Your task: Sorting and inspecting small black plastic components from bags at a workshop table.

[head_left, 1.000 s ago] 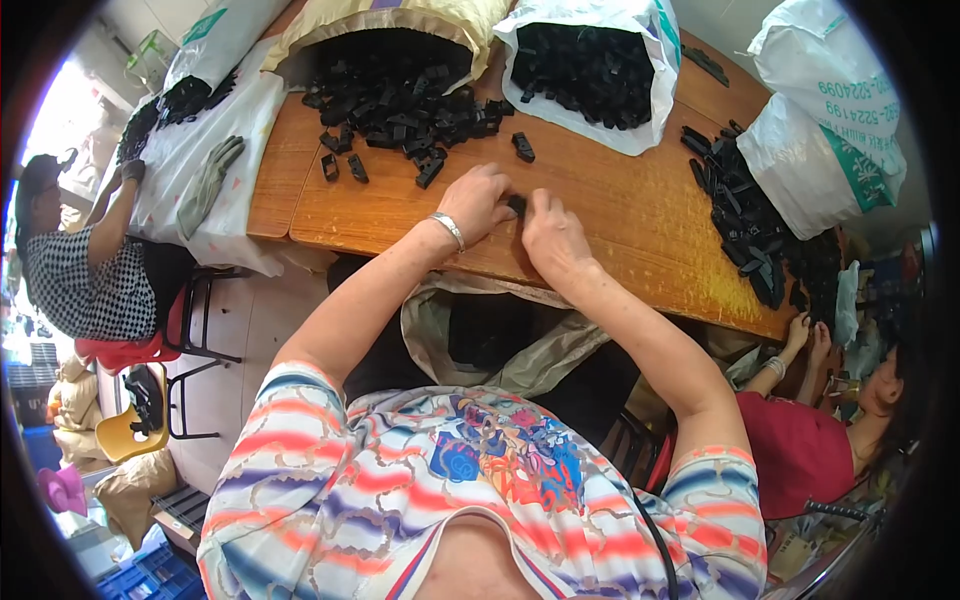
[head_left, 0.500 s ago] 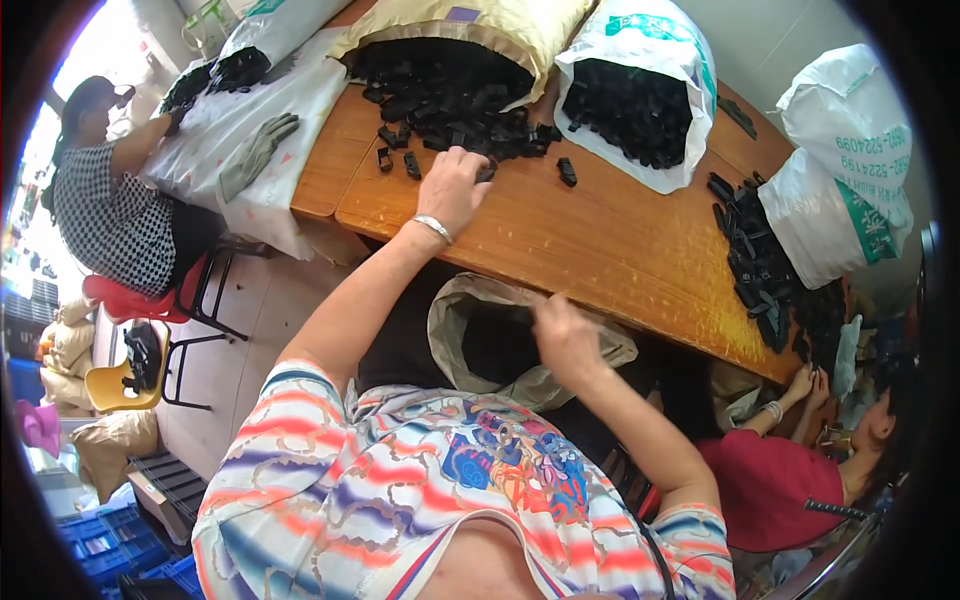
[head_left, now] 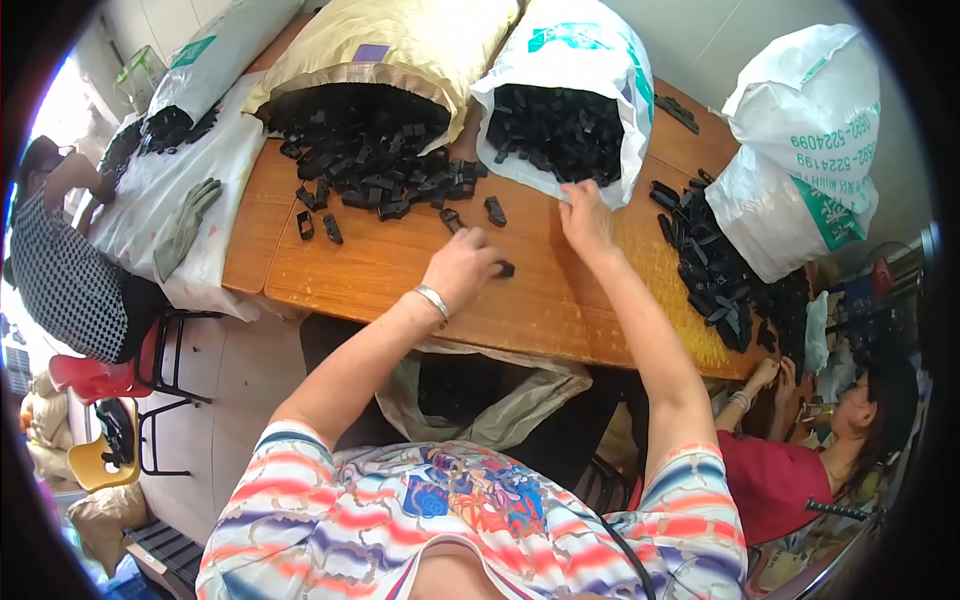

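Observation:
My left hand (head_left: 463,268) is over the wooden table with its fingers closed on a small black plastic part (head_left: 505,269), which pokes out beside the fingertips. Two more loose parts lie just beyond it, one a black plastic clip (head_left: 494,210). My right hand (head_left: 588,222) reaches to the lip of a white woven sack (head_left: 637,100), fingers bent and slightly apart. Black parts fill the sack's mouth. To the left, a yellowish sack (head_left: 390,40) spills a heap of black parts (head_left: 385,175) onto the table. Below the table edge, a beige bag (head_left: 530,405) gapes open in front of me.
A grey glove (head_left: 187,228) lies on the white-covered table at left, where a person in a checked top (head_left: 70,270) sits. On the right, another white sack (head_left: 800,160) stands behind a dark pile of parts (head_left: 715,270). A person in red (head_left: 770,480) works beside it.
My left hand has drawn back from the heap with a black part. My right hand has risen from the beige bag to the white sack's lip. The whole view has shifted.

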